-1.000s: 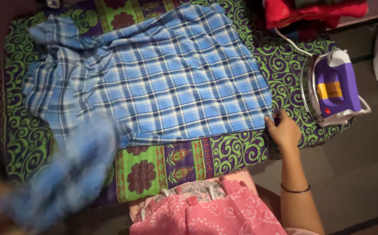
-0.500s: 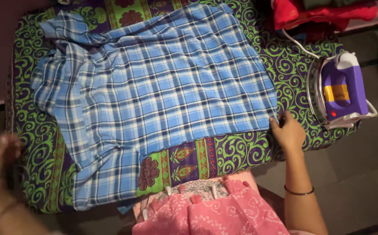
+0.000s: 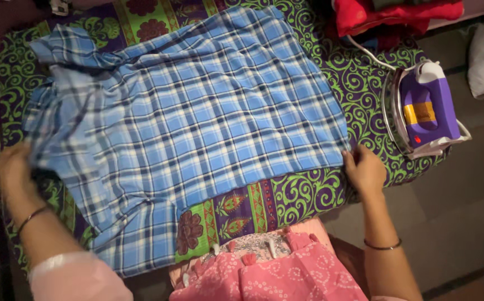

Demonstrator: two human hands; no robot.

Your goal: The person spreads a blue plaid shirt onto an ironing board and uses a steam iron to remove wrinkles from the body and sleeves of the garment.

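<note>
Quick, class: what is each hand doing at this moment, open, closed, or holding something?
Left hand: closed on the blue plaid shirt at its left edge.
Right hand: pinching the shirt's right corner, beside the purple iron.

Dim room, grey floor [image 3: 465, 223] beside a green-and-purple patterned cover [image 3: 364, 83]

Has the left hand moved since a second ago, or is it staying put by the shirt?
Yes. The left hand has come up from the near left corner to the blue checked shirt, at the left edge of the patterned cover.
</note>
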